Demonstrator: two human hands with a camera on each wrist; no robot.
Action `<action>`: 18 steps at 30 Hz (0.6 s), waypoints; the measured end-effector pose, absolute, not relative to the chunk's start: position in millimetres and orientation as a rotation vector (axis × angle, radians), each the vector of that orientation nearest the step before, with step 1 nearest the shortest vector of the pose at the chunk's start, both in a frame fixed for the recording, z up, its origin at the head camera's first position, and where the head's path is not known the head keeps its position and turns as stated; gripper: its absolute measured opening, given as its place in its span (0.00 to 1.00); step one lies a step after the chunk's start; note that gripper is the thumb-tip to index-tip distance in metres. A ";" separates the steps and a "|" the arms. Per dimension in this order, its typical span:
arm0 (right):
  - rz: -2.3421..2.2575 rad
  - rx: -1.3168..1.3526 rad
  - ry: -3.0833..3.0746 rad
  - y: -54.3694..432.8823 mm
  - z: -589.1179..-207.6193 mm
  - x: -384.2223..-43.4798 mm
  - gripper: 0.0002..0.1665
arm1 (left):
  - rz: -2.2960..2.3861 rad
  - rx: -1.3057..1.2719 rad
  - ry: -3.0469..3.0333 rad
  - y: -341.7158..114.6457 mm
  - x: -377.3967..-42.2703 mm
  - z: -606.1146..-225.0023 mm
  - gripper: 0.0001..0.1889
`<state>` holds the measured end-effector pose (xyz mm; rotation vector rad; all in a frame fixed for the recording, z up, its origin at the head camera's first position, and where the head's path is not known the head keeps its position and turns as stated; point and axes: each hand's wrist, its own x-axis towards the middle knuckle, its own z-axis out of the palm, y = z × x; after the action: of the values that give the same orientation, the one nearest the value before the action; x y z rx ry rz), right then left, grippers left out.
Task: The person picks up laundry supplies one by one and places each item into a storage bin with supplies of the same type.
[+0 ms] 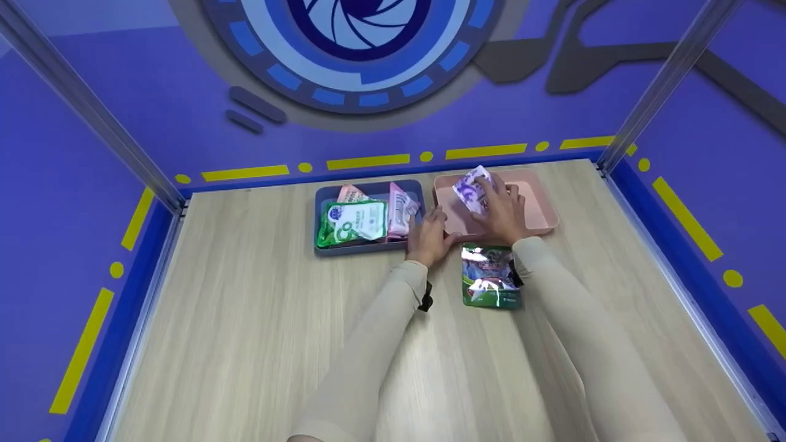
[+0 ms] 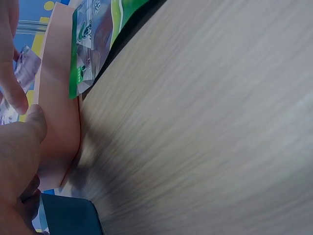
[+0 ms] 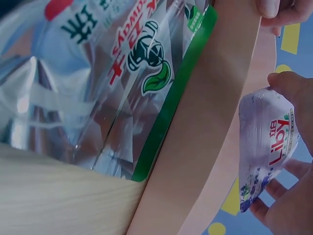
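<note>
My right hand [image 1: 505, 212] grips a small purple and white packet [image 1: 473, 191] by its edges, tilted above the pink tray [image 1: 540, 212]. Red lettering marks the packet [image 3: 274, 129] in the right wrist view. At that tray's near left corner, my left hand [image 1: 430, 238] holds the rim, thumb along the front wall and fingers on the left side. In the left wrist view the left thumb [image 2: 36, 122] lies against the pink wall [image 2: 58, 98]. A green, shiny pouch [image 1: 491, 276] lies on the table before the pink tray, close under the right wrist.
Left of the pink tray stands a blue-grey tray [image 1: 368, 247] with a green and white packet [image 1: 359, 222], a pink and white packet [image 1: 402, 212] and another pink packet [image 1: 351, 194]. Blue panels [image 1: 393, 141] enclose the wooden table [image 1: 258, 307] behind and at both sides.
</note>
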<state>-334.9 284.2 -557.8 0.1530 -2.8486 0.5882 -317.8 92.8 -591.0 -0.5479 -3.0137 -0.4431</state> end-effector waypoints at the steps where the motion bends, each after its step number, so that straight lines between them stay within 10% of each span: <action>1: 0.587 0.154 -2.852 283.7 -558.5 -335.5 0.51 | -0.442 -0.547 -3.019 92.8 -317.7 -590.8 0.29; 18: 0.634 0.117 -2.986 277.3 -564.6 -342.8 0.52 | -0.463 -0.536 -3.027 92.6 -317.4 -591.4 0.30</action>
<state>-342.8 277.3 -564.6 0.1167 -2.9863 0.6342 -317.4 92.6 -591.4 -0.5364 -3.0270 -0.4631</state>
